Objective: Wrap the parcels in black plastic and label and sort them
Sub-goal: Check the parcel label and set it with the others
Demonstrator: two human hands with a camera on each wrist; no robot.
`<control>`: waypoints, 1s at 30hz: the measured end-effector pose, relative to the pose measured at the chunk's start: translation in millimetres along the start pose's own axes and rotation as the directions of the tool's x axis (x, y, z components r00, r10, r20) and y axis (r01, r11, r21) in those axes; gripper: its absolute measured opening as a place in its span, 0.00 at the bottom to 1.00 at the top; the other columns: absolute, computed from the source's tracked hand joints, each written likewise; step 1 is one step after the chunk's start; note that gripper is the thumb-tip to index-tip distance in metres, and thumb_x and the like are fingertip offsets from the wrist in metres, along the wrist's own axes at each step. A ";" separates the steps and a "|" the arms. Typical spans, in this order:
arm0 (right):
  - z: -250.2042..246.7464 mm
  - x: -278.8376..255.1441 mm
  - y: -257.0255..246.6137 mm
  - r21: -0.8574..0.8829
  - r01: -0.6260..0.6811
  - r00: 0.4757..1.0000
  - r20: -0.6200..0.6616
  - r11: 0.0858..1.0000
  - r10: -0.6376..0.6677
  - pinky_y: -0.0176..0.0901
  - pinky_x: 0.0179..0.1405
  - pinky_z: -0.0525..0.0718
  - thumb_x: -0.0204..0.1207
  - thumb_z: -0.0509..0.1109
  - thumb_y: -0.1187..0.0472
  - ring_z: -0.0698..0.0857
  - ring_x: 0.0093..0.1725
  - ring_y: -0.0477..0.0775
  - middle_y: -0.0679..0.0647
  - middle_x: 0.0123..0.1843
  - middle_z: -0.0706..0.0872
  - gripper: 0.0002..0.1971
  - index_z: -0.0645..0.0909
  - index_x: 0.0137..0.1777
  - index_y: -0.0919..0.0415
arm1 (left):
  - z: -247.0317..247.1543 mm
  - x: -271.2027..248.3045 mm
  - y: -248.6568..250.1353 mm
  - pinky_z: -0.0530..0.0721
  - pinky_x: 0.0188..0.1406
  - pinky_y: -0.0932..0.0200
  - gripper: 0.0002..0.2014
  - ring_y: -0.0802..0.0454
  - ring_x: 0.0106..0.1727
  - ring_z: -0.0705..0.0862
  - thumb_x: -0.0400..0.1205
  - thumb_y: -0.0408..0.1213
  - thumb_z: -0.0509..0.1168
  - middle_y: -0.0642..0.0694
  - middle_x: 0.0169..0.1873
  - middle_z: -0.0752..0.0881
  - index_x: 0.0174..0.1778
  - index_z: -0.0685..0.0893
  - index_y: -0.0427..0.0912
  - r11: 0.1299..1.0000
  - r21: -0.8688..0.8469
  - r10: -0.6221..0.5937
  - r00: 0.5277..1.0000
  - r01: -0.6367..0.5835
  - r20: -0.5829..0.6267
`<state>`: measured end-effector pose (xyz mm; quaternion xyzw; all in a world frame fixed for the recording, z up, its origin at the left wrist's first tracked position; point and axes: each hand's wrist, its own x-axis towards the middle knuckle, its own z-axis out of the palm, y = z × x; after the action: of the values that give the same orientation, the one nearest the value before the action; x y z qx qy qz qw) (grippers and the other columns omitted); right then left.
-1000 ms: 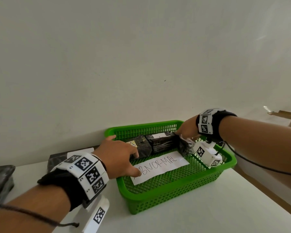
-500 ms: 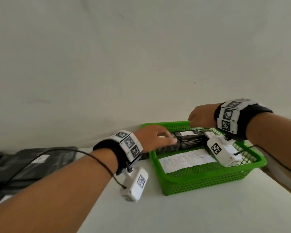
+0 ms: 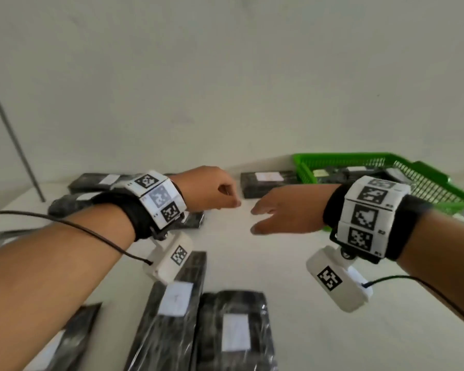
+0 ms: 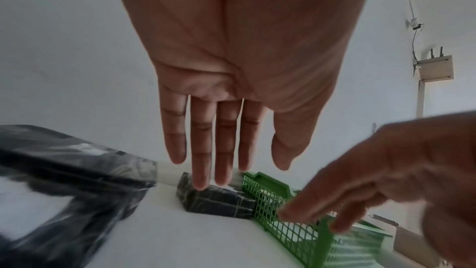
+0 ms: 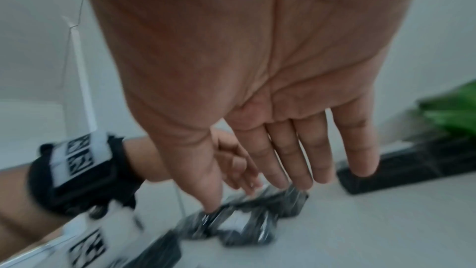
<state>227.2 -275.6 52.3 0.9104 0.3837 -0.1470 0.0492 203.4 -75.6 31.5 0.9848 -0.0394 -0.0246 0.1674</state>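
Nearest the camera: two black-wrapped parcels [image 3: 172, 309] [image 3: 235, 330] with white labels lie side by side on the white table [image 3: 306, 330], more wrapped parcels off to the left. Mid-table, left hand [image 3: 212, 191] and right hand [image 3: 284, 212] hover above the surface, both empty; wrist views show fingers straight and relaxed on each, holding nothing. Far side: another labelled parcel [image 3: 268, 183] sits on the table touching the left end of the green basket [image 3: 439, 194], which has wrapped parcels inside, up against the wall.
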 end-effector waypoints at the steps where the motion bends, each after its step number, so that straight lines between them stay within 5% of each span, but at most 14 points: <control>1: 10.8 -7.5 -15.3 0.028 0.025 0.998 0.051 0.999 -0.027 0.49 0.86 0.68 0.84 0.65 0.31 0.73 0.85 0.51 0.46 0.87 0.74 0.36 0.72 0.87 0.48 | 1.6 -14.1 -4.1 0.86 0.62 0.50 0.10 0.55 0.54 0.89 0.83 0.51 0.73 0.55 0.51 0.92 0.54 0.91 0.50 1.000 0.005 -0.008 1.000 0.008 0.006; 5: 57.9 -25.1 -59.1 0.038 0.074 0.965 0.250 0.997 -0.081 0.54 0.91 0.60 0.69 0.76 0.24 0.63 0.90 0.53 0.46 0.92 0.62 0.57 0.56 0.93 0.47 | 12.3 -59.7 -19.9 0.85 0.64 0.53 0.12 0.57 0.56 0.88 0.84 0.50 0.73 0.55 0.52 0.91 0.57 0.91 0.48 1.000 -0.012 0.013 0.999 -0.012 0.053; 9: 101.7 -32.2 -73.0 -0.078 0.093 0.949 0.310 0.993 -0.065 0.65 0.83 0.73 0.59 0.83 0.24 0.69 0.83 0.59 0.53 0.85 0.66 0.69 0.52 0.92 0.55 | 27.9 -86.8 -31.8 0.86 0.65 0.51 0.13 0.59 0.56 0.88 0.84 0.52 0.73 0.55 0.53 0.90 0.59 0.90 0.49 0.998 -0.065 0.029 0.997 -0.025 0.074; 17: 109.6 -28.1 -48.7 -0.083 0.017 0.997 0.075 0.996 -0.011 0.58 0.80 0.76 0.60 0.88 0.34 0.69 0.78 0.57 0.54 0.78 0.65 0.67 0.53 0.91 0.61 | 48.6 -102.6 -33.6 0.86 0.66 0.51 0.13 0.59 0.57 0.89 0.83 0.51 0.74 0.56 0.53 0.90 0.59 0.89 0.50 0.986 -0.164 0.036 0.999 -0.029 0.041; 25: 49.9 -16.8 -40.4 -0.132 0.035 0.967 -0.244 0.991 -0.067 0.54 0.84 0.70 0.60 0.89 0.37 0.65 0.82 0.58 0.55 0.81 0.63 0.68 0.51 0.91 0.62 | 42.5 -86.1 -12.1 0.87 0.65 0.47 0.29 0.48 0.62 0.87 0.84 0.61 0.68 0.47 0.62 0.88 0.72 0.80 0.43 0.960 -0.261 -0.127 0.987 0.098 -0.094; 27: 34.7 -16.4 -41.0 -0.125 0.049 0.939 -0.334 0.991 -0.088 0.53 0.88 0.65 0.61 0.89 0.39 0.61 0.86 0.58 0.55 0.84 0.61 0.69 0.48 0.92 0.61 | 35.2 -82.3 -10.7 0.91 0.60 0.43 0.21 0.46 0.56 0.91 0.86 0.53 0.70 0.43 0.57 0.90 0.65 0.82 0.40 0.842 -0.536 -0.156 0.978 0.057 -0.141; 30: 16.4 -17.0 -41.9 -0.066 0.060 0.870 -0.486 0.996 -0.085 0.53 0.91 0.55 0.65 0.88 0.41 0.52 0.91 0.57 0.54 0.90 0.53 0.69 0.44 0.93 0.58 | 21.4 -85.2 -5.4 0.94 0.50 0.47 0.10 0.46 0.50 0.94 0.88 0.39 0.69 0.39 0.54 0.93 0.62 0.84 0.38 0.530 -0.846 -0.220 0.955 -0.055 -0.200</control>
<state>182.3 -261.2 42.9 0.9014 0.4212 0.0954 -0.0326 117.6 -70.2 12.5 0.7743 0.0488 0.0923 0.6241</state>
